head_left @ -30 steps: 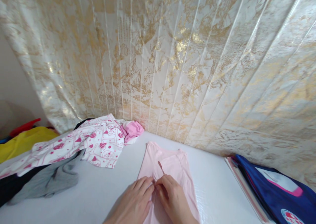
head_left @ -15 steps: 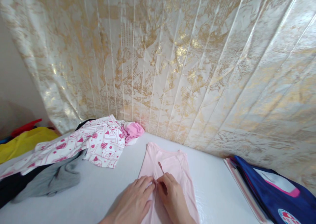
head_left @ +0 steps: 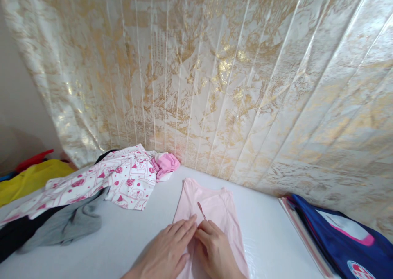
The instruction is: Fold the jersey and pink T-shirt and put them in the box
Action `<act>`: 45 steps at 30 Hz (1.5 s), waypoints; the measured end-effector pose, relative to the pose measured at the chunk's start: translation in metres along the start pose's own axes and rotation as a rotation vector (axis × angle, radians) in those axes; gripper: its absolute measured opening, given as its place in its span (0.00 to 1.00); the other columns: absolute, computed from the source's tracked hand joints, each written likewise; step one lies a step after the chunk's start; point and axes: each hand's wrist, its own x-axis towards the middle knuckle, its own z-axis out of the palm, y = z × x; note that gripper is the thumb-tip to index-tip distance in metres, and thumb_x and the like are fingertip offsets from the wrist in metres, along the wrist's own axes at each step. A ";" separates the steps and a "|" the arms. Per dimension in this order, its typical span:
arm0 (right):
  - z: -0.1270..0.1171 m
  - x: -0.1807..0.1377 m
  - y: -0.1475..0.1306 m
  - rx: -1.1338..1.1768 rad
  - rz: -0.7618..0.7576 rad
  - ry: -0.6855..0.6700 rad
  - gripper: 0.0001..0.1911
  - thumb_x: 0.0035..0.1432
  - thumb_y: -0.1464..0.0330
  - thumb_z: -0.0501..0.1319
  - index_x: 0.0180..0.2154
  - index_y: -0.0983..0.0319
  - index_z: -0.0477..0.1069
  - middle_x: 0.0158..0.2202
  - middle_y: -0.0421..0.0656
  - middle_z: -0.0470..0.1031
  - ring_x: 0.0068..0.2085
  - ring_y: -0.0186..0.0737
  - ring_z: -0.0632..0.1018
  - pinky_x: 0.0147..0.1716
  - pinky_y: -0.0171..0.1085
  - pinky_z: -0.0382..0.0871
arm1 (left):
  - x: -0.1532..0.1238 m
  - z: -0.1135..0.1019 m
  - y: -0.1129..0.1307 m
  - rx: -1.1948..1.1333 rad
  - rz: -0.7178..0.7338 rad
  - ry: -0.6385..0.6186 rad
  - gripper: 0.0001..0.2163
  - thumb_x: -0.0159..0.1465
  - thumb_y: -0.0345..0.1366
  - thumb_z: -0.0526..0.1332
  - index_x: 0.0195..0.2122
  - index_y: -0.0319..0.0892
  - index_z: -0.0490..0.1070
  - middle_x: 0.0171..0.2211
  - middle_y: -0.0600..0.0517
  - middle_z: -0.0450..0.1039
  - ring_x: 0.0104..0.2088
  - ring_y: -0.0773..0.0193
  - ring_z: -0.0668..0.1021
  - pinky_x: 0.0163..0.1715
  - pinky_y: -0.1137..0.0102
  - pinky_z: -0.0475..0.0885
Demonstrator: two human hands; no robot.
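A light pink top (head_left: 211,198) lies spread on the white surface in front of me. My right hand (head_left: 213,248) is closed on a thin reddish-brown tool (head_left: 201,209) with a narrow, flattened end pointing up and away; its lower end is hidden in my fingers, so I cannot tell its exact kind. My left hand (head_left: 167,244) rests flat at the left side of the top, fingers stretched out and nearly touching the right hand. The fabric under both hands is partly covered.
On the left lie a white garment with pink prints (head_left: 129,180), grey cloth (head_left: 70,221), a pink bundle (head_left: 167,163) and yellow cloth (head_left: 37,176). Folded navy clothing (head_left: 325,217) is stacked at the right. A gold-patterned covering (head_left: 199,74) hangs behind the white surface (head_left: 270,230).
My left fingers have straightened and slid slightly up and right, from curled at the fabric to flat. The right hand has shifted slightly, with the tool still in it.
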 end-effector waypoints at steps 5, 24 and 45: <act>-0.008 0.001 0.007 -0.065 -0.015 0.134 0.15 0.54 0.83 0.52 0.29 0.60 0.71 0.29 0.41 0.72 0.32 0.39 0.71 0.33 0.35 0.63 | 0.000 -0.001 -0.003 0.023 0.029 -0.075 0.27 0.64 0.33 0.57 0.65 0.42 0.56 0.65 0.50 0.59 0.62 0.55 0.65 0.61 0.62 0.61; -0.055 -0.015 0.101 -0.060 0.395 0.211 0.25 0.62 0.67 0.47 0.59 0.58 0.66 0.63 0.45 0.64 0.63 0.46 0.65 0.61 0.51 0.61 | 0.025 -0.023 0.001 -0.164 0.127 -0.311 0.33 0.69 0.53 0.51 0.69 0.40 0.45 0.68 0.44 0.40 0.68 0.54 0.50 0.66 0.56 0.46; -0.001 -0.025 0.091 -0.473 0.227 -0.040 0.31 0.68 0.54 0.47 0.65 0.63 0.53 0.67 0.48 0.51 0.67 0.48 0.56 0.62 0.49 0.58 | 0.084 0.033 -0.003 0.041 0.147 0.006 0.29 0.69 0.43 0.53 0.67 0.34 0.50 0.68 0.40 0.44 0.67 0.53 0.52 0.64 0.57 0.52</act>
